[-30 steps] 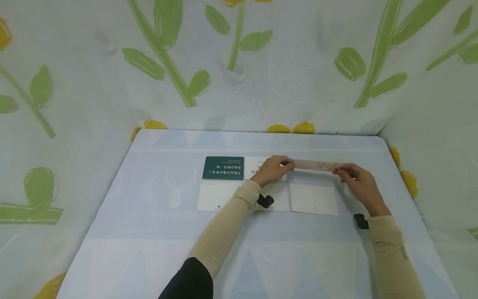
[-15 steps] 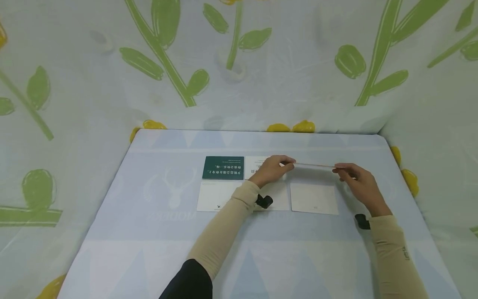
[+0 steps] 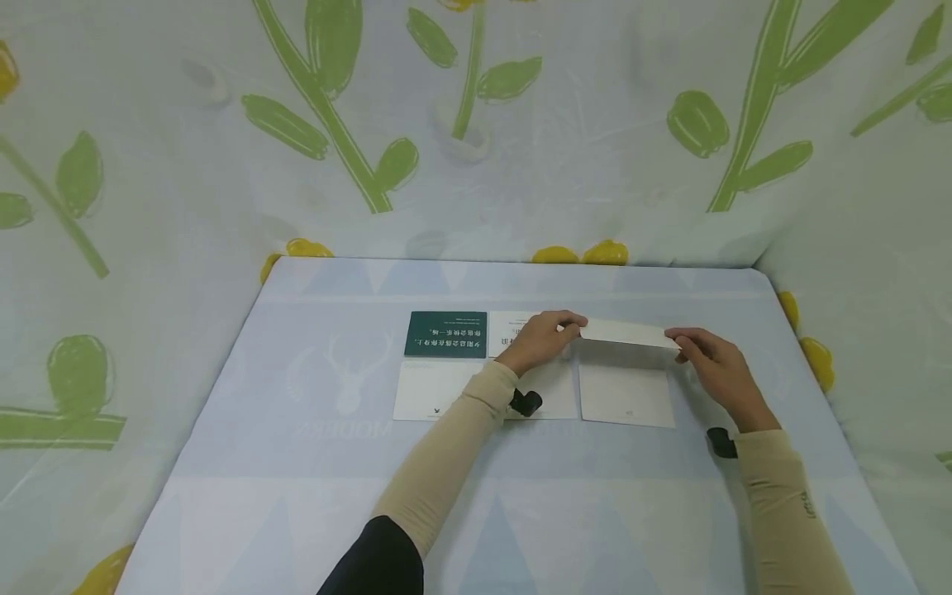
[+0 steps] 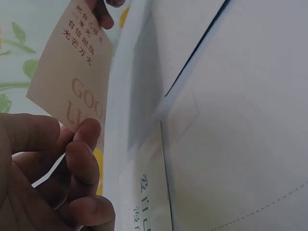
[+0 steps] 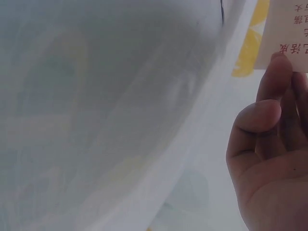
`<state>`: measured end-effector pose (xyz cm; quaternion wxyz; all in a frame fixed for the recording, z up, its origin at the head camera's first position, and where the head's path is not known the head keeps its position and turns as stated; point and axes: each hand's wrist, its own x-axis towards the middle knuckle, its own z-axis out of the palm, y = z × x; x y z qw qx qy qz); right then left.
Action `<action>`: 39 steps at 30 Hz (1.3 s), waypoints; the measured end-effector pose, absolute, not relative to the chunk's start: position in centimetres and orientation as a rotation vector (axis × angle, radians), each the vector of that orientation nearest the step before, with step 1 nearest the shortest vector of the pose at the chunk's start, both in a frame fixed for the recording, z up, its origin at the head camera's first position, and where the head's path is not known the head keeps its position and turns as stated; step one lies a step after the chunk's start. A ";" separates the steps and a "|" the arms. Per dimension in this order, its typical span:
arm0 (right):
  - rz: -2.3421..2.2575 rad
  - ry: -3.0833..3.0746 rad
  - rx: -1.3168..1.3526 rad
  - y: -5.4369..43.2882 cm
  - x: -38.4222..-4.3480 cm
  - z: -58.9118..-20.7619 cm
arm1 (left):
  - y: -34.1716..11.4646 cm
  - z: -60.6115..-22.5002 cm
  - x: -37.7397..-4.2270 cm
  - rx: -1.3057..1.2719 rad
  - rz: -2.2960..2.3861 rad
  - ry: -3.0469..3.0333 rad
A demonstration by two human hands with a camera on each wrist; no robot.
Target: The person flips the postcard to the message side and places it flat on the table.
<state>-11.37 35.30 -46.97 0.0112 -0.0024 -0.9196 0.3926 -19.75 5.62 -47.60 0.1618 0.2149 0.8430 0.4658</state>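
Both hands hold one postcard [image 3: 628, 332] raised above the table, its plain white side facing the head camera. My left hand [image 3: 541, 340] pinches its left end, and my right hand [image 3: 717, 372] pinches the right end. The left wrist view shows the card's pinkish face [image 4: 79, 53] with red characters and large orange letters. In the right wrist view, thumb and fingers grip a corner of the card [image 5: 284, 29]. Under and in front of it lies a white card [image 3: 626, 397]. The left forearm partly covers a white card with dark characters [image 3: 509, 325].
A dark green card [image 3: 445, 335] with white characters lies at the back left of the group. Below it are a white card [image 3: 427, 388] and another white card [image 3: 556, 388] partly behind the forearm. The pale patterned table [image 3: 297, 529] meets a leaf-printed curtain [image 3: 580, 182] behind.
The held card has turned between the hands: its printed side showed first, then its edge, and now its white side. Both hands stay in nearly the same place.
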 end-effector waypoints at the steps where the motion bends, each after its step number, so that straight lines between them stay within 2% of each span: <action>1: 1.227 -2.868 -0.005 35.3 -11.3 -47.0 | 5.6 -47.7 -19.7 0.618 1.315 2.418; 16: 1.191 -2.936 -0.056 35.4 -11.3 -47.5 | 6.3 -47.5 -19.2 0.755 1.036 2.636; 30: 0.990 -2.980 0.078 34.2 -11.5 -47.9 | 7.2 -47.1 -18.6 0.966 0.476 2.940; 39: 0.868 -3.138 -0.016 33.8 -12.1 -48.5 | 7.9 -47.8 -18.6 1.001 0.226 3.015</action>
